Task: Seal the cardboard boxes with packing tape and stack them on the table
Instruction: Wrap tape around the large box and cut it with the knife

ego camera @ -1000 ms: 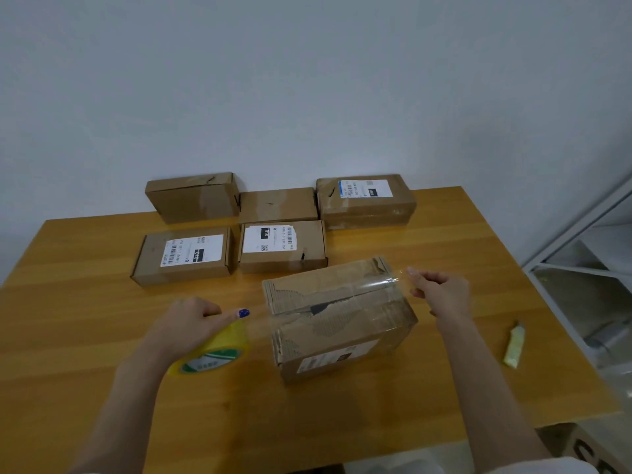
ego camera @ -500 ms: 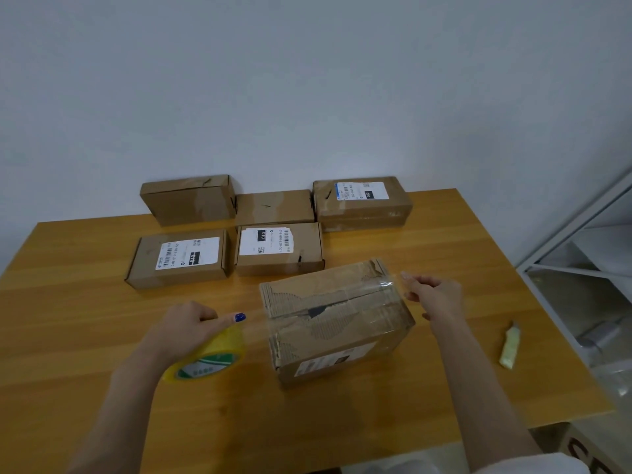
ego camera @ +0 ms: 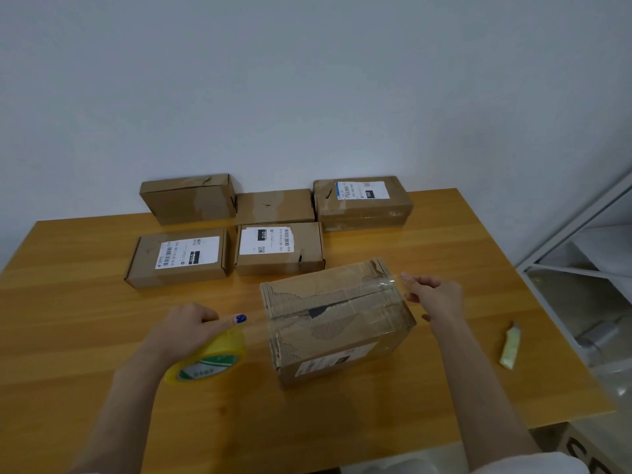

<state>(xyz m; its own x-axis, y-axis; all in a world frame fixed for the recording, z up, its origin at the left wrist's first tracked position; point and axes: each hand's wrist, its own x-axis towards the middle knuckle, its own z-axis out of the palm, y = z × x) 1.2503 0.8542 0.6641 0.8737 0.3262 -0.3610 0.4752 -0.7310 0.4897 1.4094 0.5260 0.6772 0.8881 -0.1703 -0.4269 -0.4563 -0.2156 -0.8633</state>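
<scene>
- Along the far side of the table (ego camera: 85, 302), five smaller boxes (ego camera: 275, 206) lie flat in two rows. None is stacked yet, and we cannot tell from here which ones are fully taped.
- Our left hand (ego camera: 184, 328) grips the yellow tape roll (ego camera: 208, 360) just left of the near box, fingers curled over it and one finger lying along the tape.
- From the roll a clear tape strip (ego camera: 328, 302) runs across the top of the near box (ego camera: 337, 323), roughly along the seam where its flaps meet. Whether it already touches the cardboard, we cannot tell.
- The near box sits at the table's middle, turned at a slant to us, its top scuffed and torn.
- Our right hand (ego camera: 436, 295) pinches the strip's free end just past the box's far right corner.
- Well to the right lies a pale green tool (ego camera: 511, 345) — perhaps a cutter, though it is too small to be sure.
- We judge the step in hand to be laying tape over this seam. The next move calls for lowering the strip square on the seam, pressing it flat, folding the ends down the sides, then severing it at the roll — kept taut so it does not wrinkle.
</scene>
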